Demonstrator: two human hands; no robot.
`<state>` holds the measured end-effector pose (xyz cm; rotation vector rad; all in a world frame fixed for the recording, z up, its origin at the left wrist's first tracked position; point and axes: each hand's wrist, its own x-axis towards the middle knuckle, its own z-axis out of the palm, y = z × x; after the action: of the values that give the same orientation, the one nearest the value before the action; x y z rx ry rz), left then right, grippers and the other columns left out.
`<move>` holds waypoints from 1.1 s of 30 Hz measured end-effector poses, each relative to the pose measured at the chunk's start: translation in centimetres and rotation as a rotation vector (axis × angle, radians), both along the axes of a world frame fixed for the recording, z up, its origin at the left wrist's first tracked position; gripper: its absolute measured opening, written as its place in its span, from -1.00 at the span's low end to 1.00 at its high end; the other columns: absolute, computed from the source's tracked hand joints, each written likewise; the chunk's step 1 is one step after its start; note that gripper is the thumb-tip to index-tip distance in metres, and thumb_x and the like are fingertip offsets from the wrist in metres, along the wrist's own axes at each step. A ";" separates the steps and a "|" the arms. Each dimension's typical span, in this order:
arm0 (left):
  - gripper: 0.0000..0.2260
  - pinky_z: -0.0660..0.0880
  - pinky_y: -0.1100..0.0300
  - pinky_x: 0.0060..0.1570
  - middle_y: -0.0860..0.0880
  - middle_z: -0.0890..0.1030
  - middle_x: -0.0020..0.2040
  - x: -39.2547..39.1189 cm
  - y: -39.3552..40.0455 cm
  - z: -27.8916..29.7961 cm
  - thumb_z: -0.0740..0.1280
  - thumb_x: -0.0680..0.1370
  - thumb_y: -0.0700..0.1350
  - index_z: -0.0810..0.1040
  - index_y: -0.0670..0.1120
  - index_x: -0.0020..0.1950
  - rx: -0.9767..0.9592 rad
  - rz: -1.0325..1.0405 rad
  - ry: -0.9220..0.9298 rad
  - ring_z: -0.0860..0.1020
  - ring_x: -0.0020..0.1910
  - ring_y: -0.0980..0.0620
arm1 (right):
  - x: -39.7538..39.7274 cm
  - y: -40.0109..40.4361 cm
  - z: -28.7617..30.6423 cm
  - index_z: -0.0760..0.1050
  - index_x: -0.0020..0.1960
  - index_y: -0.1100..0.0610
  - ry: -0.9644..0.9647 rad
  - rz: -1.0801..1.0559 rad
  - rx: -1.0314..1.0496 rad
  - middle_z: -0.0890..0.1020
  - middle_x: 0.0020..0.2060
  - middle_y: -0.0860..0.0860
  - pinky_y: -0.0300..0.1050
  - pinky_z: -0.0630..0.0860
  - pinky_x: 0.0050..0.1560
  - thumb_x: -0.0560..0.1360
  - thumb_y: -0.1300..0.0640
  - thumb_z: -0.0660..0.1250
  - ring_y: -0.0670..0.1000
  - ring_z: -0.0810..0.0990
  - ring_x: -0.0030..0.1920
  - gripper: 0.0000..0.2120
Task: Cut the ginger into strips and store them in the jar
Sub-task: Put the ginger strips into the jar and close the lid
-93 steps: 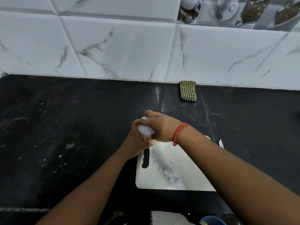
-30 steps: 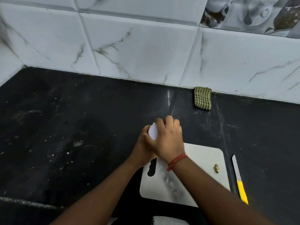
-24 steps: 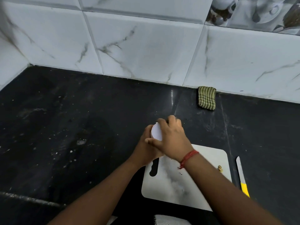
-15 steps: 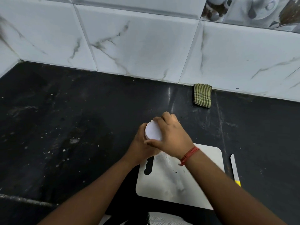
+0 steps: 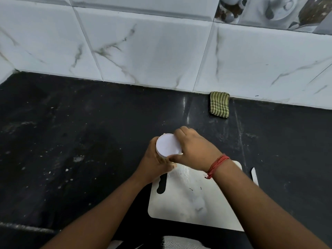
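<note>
Above the far left corner of the cutting board [image 5: 195, 200], the jar [image 5: 162, 157] sits in my left hand [image 5: 154, 164], fingers wrapped round its body, which is mostly hidden behind them. White lid [image 5: 168, 145] is on top of it, flat face up to the camera. My right hand [image 5: 195, 150] curls over the lid's right edge, fingertips at the far rim, thumb along the near rim, gripping it. Looks like the closing twist; whether the lid is fully seated I cannot tell.

Ginger: none visible on the board, only a few tiny dark specks and a wet smear. The jar's inside is hidden, so I can't confirm the strips are in there, but I judge cutting and filling done. What's left is likely just tightening the lid and setting the jar down on the bench [image 5: 71, 141].

Knife [image 5: 254, 177]: pale blade tip shows just right of the board, lying on the bench, rest hidden behind my right forearm. Red thread band [image 5: 216, 165] on my right wrist. Striped green cloth pad [image 5: 219, 106] sits well apart at the back, against the marble-look wall tiles [image 5: 143, 51]. Bench is black, with pale flecks scattered on the left side.
</note>
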<state>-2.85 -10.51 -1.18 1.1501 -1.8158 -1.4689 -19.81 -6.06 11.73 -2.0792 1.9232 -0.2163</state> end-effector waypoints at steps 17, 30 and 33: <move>-0.15 0.52 0.35 0.13 0.21 0.42 0.31 -0.2 -0.2 1.0 0.60 0.31 -0.11 0.15 0.31 0.38 0.020 -0.025 -0.064 0.47 0.27 0.29 | 1.5 -0.2 -0.7 0.26 0.44 0.01 0.009 -0.040 -0.081 0.40 0.17 -0.06 -0.03 0.51 0.15 0.36 -0.31 0.37 0.01 0.42 0.15 -0.24; -0.21 0.50 0.38 0.10 0.17 0.44 0.30 -0.3 0.2 1.0 0.58 0.34 -0.25 0.21 0.24 0.33 0.015 -0.007 0.000 0.48 0.25 0.32 | 0.4 -0.4 -1.8 0.29 0.41 -0.03 0.059 0.068 -0.163 0.35 0.12 -0.11 -0.07 0.47 0.10 0.32 -0.42 0.28 -0.05 0.35 0.06 -0.22; -0.19 0.50 0.39 0.08 0.18 0.45 0.29 -0.3 0.1 0.8 0.62 0.34 -0.27 0.22 0.23 0.33 0.004 0.014 -0.009 0.49 0.24 0.33 | 1.1 -0.3 -2.6 0.34 0.36 -0.01 0.042 0.000 -0.225 0.36 0.06 -0.11 -0.08 0.42 0.10 0.31 -0.46 0.25 -0.05 0.37 0.00 -0.23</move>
<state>-3.18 -10.38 -0.36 1.1714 -1.8081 -1.4626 -18.75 -6.33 9.10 -2.2405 2.0046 -0.4087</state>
